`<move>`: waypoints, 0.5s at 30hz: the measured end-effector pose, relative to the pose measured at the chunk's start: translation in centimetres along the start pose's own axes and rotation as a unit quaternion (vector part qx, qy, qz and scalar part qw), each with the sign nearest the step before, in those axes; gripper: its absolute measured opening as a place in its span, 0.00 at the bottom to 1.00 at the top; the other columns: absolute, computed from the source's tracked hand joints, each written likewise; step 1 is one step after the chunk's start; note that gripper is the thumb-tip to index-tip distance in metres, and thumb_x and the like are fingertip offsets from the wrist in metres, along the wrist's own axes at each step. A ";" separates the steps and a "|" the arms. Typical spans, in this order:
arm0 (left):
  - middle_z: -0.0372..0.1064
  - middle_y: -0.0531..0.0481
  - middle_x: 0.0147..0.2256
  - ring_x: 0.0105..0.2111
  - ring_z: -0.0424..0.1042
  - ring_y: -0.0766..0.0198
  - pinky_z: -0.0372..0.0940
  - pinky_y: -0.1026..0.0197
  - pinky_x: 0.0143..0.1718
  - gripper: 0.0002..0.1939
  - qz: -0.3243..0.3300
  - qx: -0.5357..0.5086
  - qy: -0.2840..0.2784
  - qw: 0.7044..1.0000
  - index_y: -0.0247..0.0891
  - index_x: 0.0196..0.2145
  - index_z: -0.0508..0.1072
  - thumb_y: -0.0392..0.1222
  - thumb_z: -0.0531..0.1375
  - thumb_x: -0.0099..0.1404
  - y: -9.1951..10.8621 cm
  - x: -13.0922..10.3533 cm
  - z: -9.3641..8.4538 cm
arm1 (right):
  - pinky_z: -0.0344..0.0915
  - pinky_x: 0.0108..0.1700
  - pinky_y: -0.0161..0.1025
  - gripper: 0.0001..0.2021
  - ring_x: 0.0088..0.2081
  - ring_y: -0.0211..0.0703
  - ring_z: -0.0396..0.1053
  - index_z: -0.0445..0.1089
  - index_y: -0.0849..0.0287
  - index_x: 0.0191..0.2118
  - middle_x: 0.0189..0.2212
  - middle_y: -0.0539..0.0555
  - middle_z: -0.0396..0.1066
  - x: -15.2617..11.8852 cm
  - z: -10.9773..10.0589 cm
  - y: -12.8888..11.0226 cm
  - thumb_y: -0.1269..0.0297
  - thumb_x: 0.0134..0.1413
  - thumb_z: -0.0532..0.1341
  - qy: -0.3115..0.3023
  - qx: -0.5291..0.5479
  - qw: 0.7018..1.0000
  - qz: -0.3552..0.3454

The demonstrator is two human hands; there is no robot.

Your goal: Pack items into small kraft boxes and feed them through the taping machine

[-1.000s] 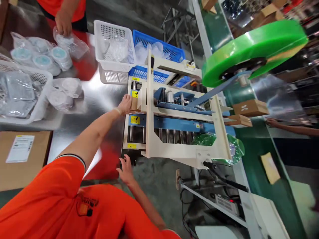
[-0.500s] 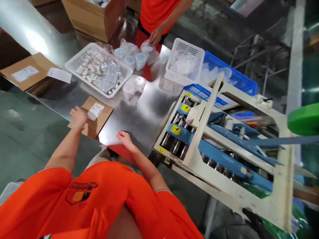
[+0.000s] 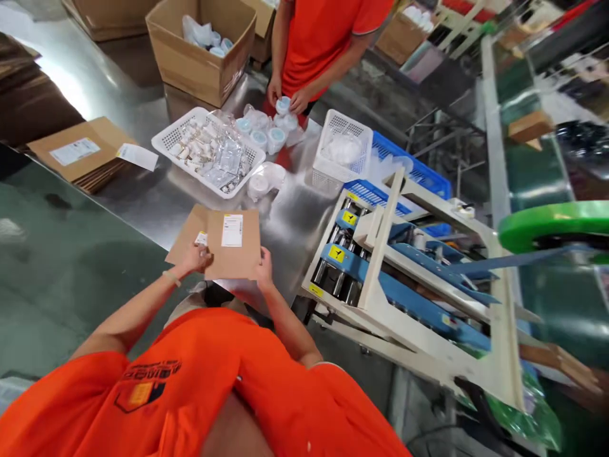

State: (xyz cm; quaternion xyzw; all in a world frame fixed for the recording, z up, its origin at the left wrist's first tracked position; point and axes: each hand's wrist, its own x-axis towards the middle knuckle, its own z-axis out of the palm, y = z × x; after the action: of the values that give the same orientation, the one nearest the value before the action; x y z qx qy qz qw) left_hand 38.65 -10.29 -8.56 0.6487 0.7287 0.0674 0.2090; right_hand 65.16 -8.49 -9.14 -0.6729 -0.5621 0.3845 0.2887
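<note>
A flat brown cardboard carton [image 3: 242,260] with a white label is held up in front of me, over the table's near edge. My left hand [image 3: 196,258] is closed on its left side, and my right hand [image 3: 263,268] grips its right edge. Partly covered by it, a second flat carton [image 3: 183,235] lies on the metal table, with a label near my left fingers. Just beyond stand a white basket [image 3: 159,145] of small white parts in clear bags and a bagged pair of white round items [image 3: 259,186].
Flat labelled cartons [image 3: 90,165] are stacked at the left. A co-worker [image 3: 316,51] handles white tubs [image 3: 276,139] across the table, beside a large open carton [image 3: 190,70]. White baskets [image 3: 364,165] and a roller machine [image 3: 380,279] stand at the right.
The labelled carton has come up off the table and turned, and my right hand has taken its right edge. A second carton shows beneath. The co-worker's two hands now hold a tub.
</note>
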 end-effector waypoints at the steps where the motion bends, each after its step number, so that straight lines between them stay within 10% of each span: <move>1: 0.77 0.29 0.54 0.56 0.76 0.37 0.75 0.38 0.55 0.22 0.007 -0.007 0.018 1.000 0.34 0.59 0.80 0.48 0.62 0.75 1.3 -0.3 -0.5 | 0.80 0.44 0.47 0.28 0.37 0.51 0.80 0.65 0.58 0.68 0.41 0.56 0.83 0.0 -3.4 0.2 0.65 0.62 0.61 0.036 -0.026 0.999 -0.020; 6: 0.60 0.29 0.75 0.80 0.49 0.33 0.55 0.30 0.76 0.35 0.228 -0.029 0.153 0.961 0.39 0.77 0.67 0.57 0.58 0.79 8.2 0.9 -5.5 | 0.77 0.51 0.48 0.21 0.48 0.56 0.83 0.76 0.55 0.62 0.49 0.62 0.85 -0.5 -16.3 0.4 0.69 0.69 0.58 0.050 -0.280 0.937 -0.202; 9: 0.77 0.35 0.64 0.73 0.66 0.37 0.59 0.34 0.72 0.26 0.350 -0.017 -0.011 0.937 0.45 0.64 0.81 0.56 0.54 0.80 11.3 3.4 -6.9 | 0.76 0.49 0.43 0.16 0.45 0.54 0.83 0.82 0.54 0.56 0.45 0.59 0.86 -0.1 -18.2 0.4 0.71 0.71 0.59 -0.030 -0.379 0.895 -0.233; 12: 0.84 0.36 0.43 0.50 0.82 0.43 0.71 0.47 0.56 0.32 0.317 -0.002 -0.187 0.930 0.39 0.45 0.87 0.60 0.47 0.81 12.6 6.1 -6.1 | 0.77 0.51 0.43 0.14 0.48 0.53 0.83 0.82 0.55 0.55 0.48 0.60 0.85 1.2 -18.4 0.7 0.68 0.73 0.62 -0.061 -0.382 0.892 -0.234; 15: 0.79 0.40 0.29 0.35 0.80 0.49 0.71 0.56 0.42 0.37 0.288 -0.033 -0.201 0.936 0.37 0.35 0.85 0.65 0.47 0.79 12.9 8.9 -5.1 | 0.74 0.64 0.51 0.19 0.62 0.56 0.78 0.78 0.56 0.64 0.61 0.63 0.80 2.1 -18.7 1.4 0.67 0.73 0.63 -0.042 -0.359 0.901 -0.242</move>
State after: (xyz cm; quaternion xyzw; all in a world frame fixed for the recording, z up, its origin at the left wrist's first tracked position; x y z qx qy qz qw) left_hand 47.82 1.13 -1.10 0.8233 0.4512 0.0170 0.3439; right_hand 81.79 -5.90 -0.66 -0.5574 -0.8191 0.1032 0.0875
